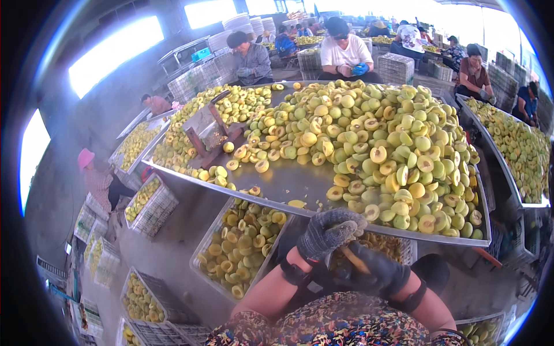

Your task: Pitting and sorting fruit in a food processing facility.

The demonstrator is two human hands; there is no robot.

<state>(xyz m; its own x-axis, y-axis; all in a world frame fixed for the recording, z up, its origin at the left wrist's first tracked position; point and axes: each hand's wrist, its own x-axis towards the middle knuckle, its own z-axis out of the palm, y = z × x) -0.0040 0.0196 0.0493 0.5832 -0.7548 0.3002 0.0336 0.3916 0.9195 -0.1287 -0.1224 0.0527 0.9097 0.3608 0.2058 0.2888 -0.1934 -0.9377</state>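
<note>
The right hand (375, 269), in a dark glove, has its fingers closed around a wooden handle (356, 259) that points to about 11 o'clock. The left hand (330, 233), in a grey knitted glove, is bent just above it; whether its fingers grip a fruit, I cannot tell. The heap of fruit (369, 144), much of it in halves, lies between 12 and 1 o'clock from the hands on the metal surface (277, 181). A crate (213, 281) of halves stands at 9 o'clock. The step looks like working 1 fruit with the handled tool; the next move seems to call for a steady left grip, with fingers clear of the tool's hidden end.
</note>
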